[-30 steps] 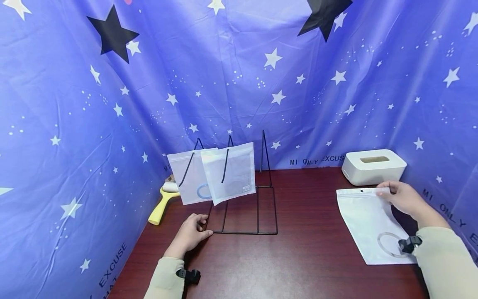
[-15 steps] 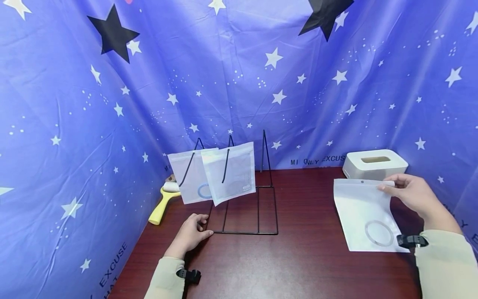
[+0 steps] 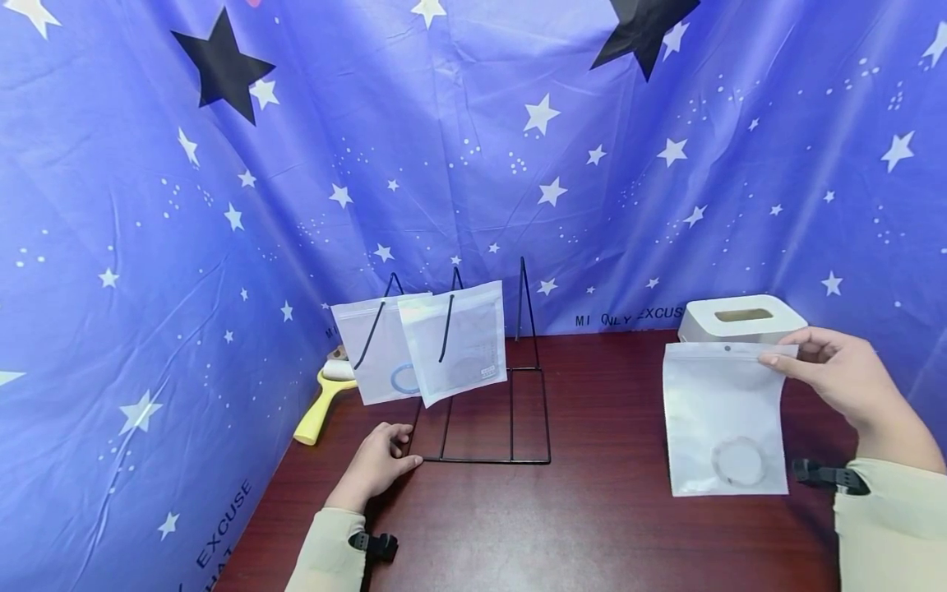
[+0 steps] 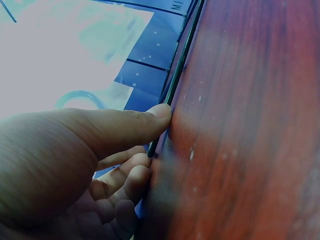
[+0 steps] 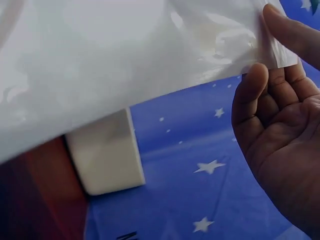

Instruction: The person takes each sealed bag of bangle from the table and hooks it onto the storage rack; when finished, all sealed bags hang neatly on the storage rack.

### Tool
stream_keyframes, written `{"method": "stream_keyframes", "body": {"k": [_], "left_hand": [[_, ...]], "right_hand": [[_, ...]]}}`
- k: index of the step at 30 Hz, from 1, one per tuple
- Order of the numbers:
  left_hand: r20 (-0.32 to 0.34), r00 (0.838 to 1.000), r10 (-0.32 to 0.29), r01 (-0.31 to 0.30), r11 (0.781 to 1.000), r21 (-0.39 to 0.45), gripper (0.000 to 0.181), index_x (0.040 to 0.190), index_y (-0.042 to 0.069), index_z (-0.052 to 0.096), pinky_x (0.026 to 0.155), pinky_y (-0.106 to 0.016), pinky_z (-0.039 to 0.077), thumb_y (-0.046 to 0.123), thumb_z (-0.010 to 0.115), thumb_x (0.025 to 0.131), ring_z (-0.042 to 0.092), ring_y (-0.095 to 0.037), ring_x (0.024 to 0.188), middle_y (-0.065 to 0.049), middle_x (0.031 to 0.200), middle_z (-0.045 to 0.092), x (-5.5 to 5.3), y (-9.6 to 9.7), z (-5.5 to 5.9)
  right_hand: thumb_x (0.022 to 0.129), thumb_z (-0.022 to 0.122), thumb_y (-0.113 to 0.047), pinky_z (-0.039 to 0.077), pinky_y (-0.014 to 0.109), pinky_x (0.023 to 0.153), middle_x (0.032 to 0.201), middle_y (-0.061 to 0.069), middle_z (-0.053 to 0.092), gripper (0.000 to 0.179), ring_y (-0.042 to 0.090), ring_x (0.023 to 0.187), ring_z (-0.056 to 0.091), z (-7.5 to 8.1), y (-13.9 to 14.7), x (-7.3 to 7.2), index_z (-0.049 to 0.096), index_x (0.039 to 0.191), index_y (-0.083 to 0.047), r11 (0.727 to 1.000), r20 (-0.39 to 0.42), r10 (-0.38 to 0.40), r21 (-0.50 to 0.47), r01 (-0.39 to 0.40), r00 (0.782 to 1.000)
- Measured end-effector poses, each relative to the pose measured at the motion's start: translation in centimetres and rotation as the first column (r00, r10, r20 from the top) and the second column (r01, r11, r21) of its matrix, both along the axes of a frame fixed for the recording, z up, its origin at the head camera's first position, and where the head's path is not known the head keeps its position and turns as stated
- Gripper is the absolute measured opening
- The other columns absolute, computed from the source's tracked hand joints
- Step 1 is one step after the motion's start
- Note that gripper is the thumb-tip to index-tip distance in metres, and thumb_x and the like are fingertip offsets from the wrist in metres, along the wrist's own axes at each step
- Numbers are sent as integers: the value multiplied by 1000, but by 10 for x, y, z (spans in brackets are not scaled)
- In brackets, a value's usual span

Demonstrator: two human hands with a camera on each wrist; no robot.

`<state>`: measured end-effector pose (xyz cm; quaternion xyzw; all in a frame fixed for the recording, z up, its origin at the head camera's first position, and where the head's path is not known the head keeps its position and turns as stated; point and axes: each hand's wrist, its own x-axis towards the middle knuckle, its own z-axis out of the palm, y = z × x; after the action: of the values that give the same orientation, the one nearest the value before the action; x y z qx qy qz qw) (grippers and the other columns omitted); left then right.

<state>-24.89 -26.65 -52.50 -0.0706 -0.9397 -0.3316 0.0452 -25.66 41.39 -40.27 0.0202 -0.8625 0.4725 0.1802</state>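
Observation:
A black wire display rack point(image 3: 549, 411) stands on the table, and two white zip bags hang from its left and middle hooks. The left bag point(image 3: 370, 345) shows a blue ring; the middle bag point(image 3: 477, 329) overlaps it. At the rack's front left corner my left hand point(image 3: 373, 464) grips the base wire point(image 4: 175, 82), thumb on top and fingers curled beneath. My right hand point(image 3: 843, 378) pinches the top right corner of another white zip bag point(image 3: 713, 411), which hangs upright with a hole in its top strip and a round ring inside. The rack's right hook point(image 3: 524, 296) carries nothing.
A white tissue box point(image 3: 703, 316) stands at the back right, partly behind the held bag. A yellow-handled lint roller point(image 3: 314, 419) lies left of the rack. Blue star-printed curtain point(image 3: 592, 205) encloses the dark red table point(image 3: 592, 526).
My right hand has raised the bag off the table by the tissue box, so it now hangs nearly vertical. The left hand and the rack have stayed in place.

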Motion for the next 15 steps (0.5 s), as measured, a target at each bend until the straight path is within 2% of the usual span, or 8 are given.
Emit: {"method": "stream_keyframes", "body": {"k": [7, 12, 15], "left_hand": [[-1, 1000, 0, 0, 1000, 0, 53, 129, 3, 70, 77, -35, 51, 15, 92, 82, 58, -13, 82, 0, 102, 62, 0, 0, 1], [0, 1000, 2, -2, 1000, -2, 53, 129, 2, 70, 77, -34, 50, 14, 92, 82, 58, -13, 82, -1, 102, 62, 0, 0, 1], [0, 1000, 3, -3, 1000, 0, 52, 128, 2, 71, 77, -34, 50, 14, 92, 82, 57, -13, 82, -1, 102, 62, 0, 0, 1]], "right_hand": [[88, 87, -10, 36, 31, 54, 66, -5, 60, 15, 11, 61, 46, 20, -12, 15, 76, 97, -7, 999, -65, 23, -27, -24, 998], [87, 85, -1, 33, 34, 50, 63, -3, 60, 15, 13, 55, 44, 32, -21, 23, 74, 96, -2, 996, -127, 69, -51, -76, 990], [86, 84, 2, 34, 34, 50, 65, -2, 64, 14, 11, 55, 46, 39, -29, 26, 74, 96, 2, 993, -159, 71, -79, -84, 985]]}}
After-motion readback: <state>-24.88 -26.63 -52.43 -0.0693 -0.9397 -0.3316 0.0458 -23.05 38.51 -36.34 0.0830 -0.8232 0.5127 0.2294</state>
